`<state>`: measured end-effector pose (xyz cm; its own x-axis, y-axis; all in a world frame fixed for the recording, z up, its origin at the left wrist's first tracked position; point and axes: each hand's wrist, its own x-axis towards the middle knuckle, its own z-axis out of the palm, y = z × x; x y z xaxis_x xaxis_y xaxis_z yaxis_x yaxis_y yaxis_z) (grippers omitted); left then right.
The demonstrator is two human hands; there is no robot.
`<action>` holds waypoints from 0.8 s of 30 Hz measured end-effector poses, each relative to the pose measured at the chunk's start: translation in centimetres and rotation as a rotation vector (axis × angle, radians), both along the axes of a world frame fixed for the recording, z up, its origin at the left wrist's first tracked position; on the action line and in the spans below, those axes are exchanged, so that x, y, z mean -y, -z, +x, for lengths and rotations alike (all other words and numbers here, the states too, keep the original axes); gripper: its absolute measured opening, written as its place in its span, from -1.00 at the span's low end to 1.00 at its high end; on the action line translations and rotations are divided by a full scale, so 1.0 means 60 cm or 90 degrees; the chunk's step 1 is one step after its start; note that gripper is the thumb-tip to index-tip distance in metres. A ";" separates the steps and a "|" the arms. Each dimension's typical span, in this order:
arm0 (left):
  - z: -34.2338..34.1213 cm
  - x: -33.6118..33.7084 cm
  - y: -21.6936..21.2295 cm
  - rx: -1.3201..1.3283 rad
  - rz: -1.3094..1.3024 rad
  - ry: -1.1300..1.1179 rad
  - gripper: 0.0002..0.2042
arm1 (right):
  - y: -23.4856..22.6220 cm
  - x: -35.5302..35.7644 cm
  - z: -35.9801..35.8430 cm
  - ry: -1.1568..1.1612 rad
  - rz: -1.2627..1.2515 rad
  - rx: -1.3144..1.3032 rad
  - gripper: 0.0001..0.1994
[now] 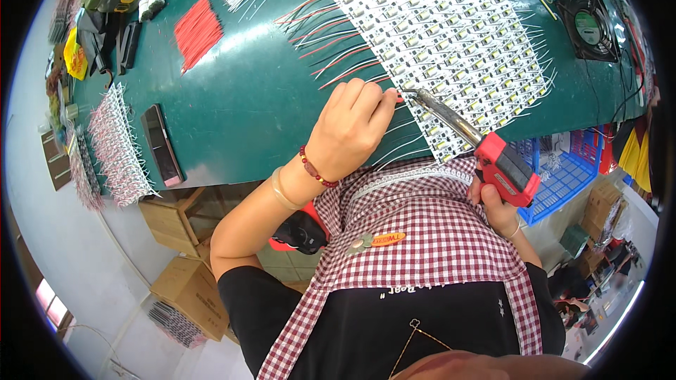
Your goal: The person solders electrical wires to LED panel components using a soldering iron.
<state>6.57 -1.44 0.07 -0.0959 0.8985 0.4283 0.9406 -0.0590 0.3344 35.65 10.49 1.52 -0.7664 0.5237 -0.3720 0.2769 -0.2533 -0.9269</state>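
Green tabletop [246, 116], near edge: right hand [496, 210] grips red-handled soldering iron [461, 127], whose slip could burn left hand [354, 123] pinching red wire [399, 99].

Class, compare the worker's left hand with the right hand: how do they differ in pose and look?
The left hand is closed at the left edge of the white board panel; the right hand grips the soldering iron. The left hand shows its back plainly, while the right hand is partly hidden by the iron. The left wears a beaded bracelet and pale bangle; the right, a thin band. Both hands are ungloved.
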 end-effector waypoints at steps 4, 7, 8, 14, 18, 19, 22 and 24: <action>0.000 -0.002 0.002 0.005 -0.001 0.000 -0.83 | 0.021 0.000 0.018 -0.048 0.063 0.029 -0.55; 0.001 -0.002 0.003 0.005 0.002 0.000 -0.83 | 0.022 -0.004 0.019 -0.052 0.078 0.060 -0.70; 0.002 -0.002 0.003 0.004 0.003 -0.001 -0.84 | 0.022 -0.006 0.019 -0.050 0.092 0.081 -0.83; 0.002 -0.004 0.007 0.003 0.003 -0.001 -0.82 | 0.032 -0.003 0.026 -0.049 0.168 0.064 -0.79; 0.003 -0.002 0.008 -0.002 -0.004 -0.006 -0.81 | 0.031 0.000 0.022 -0.087 0.163 0.033 -0.58; 0.003 -0.003 0.009 -0.002 -0.003 -0.007 -0.81 | 0.032 -0.001 0.023 -0.061 0.158 0.048 -0.69; 0.003 -0.002 0.010 -0.004 -0.002 -0.008 -0.81 | 0.038 -0.009 0.030 -0.074 0.180 0.072 -0.76; 0.003 -0.002 0.009 -0.004 -0.001 -0.009 -0.80 | 0.040 -0.010 0.031 -0.112 0.208 0.080 -0.76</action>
<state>6.75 -1.34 -0.47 -0.1052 0.8978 0.4277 0.9434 -0.0459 0.3284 37.53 11.12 -0.87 -0.8145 0.4941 -0.3041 0.4059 0.1109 -0.9072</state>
